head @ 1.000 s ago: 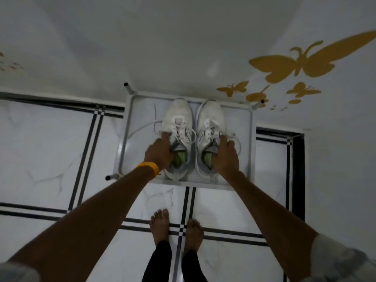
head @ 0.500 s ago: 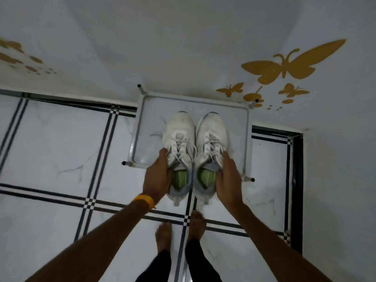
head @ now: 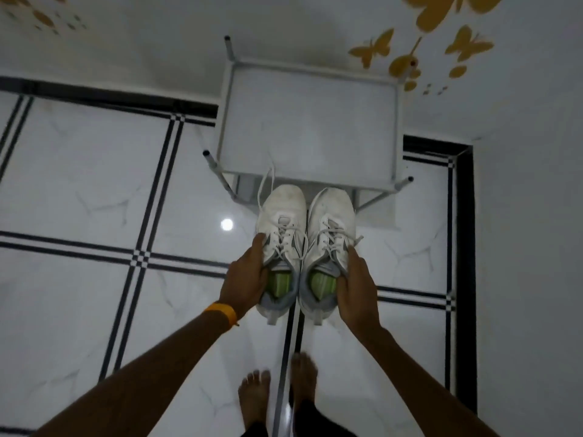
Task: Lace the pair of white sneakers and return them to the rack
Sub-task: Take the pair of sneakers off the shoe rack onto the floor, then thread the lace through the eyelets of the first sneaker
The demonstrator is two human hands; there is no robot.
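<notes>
Left hand [head: 244,280] clamped on left sneaker [head: 280,247], right hand [head: 356,287] clamped on right sneaker [head: 328,247], pair side by side above the floor, near of the bare rack [head: 310,134]; step apparently carrying for lacing; next, set down, thread loose laces.

White sneakers [head: 304,244]; lime-green insoles [head: 321,280]

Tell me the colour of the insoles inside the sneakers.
Light green insoles, seen in the head view, the only one.
</notes>
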